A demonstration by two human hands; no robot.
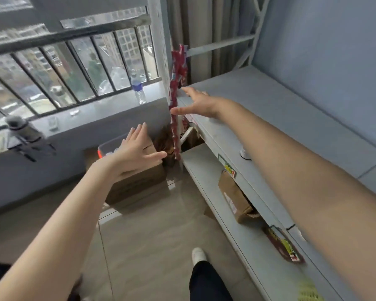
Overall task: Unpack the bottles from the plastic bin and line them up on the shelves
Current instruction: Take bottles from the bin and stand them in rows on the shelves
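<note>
- Shelves (269,118) run along the right from near to far; they are grey, and I see the top board and one lower board.
- Windowsill (100,114), under a barred window, crosses the far left.
- Cardboard box (139,185) stands on the floor at the far end, left of the shelves.
- Plastic bin (104,145), clear with a red clip, sits at the far left of that box; the left hand blocks most of it from me.
- Brown parcel (234,196) lies on the lower board.
- Left hand (137,148) hangs over the bin and box, fingers straight and spread, holding nothing.
- Right hand (199,102) reaches over the far end of the top board, fingers wide, holding nothing.
- Water bottle (138,89) stands upright on the windowsill.
- Bottles (110,152) show only as pale caps inside the bin.
</note>
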